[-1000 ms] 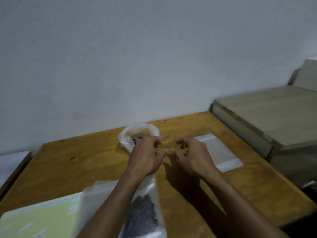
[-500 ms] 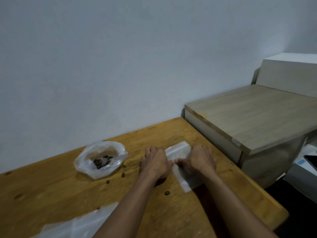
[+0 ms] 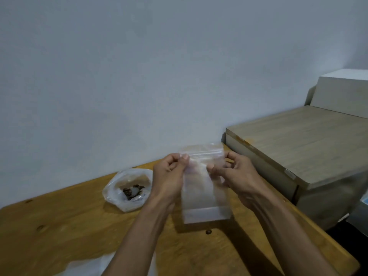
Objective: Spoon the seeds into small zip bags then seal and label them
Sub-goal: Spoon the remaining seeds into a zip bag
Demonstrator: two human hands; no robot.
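A small clear plastic zip bag (image 3: 203,186) is being held upright above the orange-brown wooden table (image 3: 59,226), its zip strip at the top and its bottom edge hanging free just over the tabletop. The bag's upper left corner is being pinched by the left hand (image 3: 169,176), thumb and curled fingers closing on the plastic just below the zip strip. The upper right side is being gripped by the right hand (image 3: 235,176), its thumb being pressed against the front of the bag and its fingers being curled behind. No seeds can be made out inside the held bag.

To the left of the hands, a crumpled open clear plastic bag (image 3: 128,189) is being kept on the table near the pale grey wall (image 3: 139,76); a small heap of dark brown seeds (image 3: 129,191) is being contained in it, with something pale among them that cannot be told for certain. A single dark seed (image 3: 208,232) is lying on the wood just below the held bag. At the near edge, a sheet of clear plastic (image 3: 87,265) is being partly hidden by the left forearm. To the right, just beside the table, a light wood-grain cabinet (image 3: 298,140) is standing.
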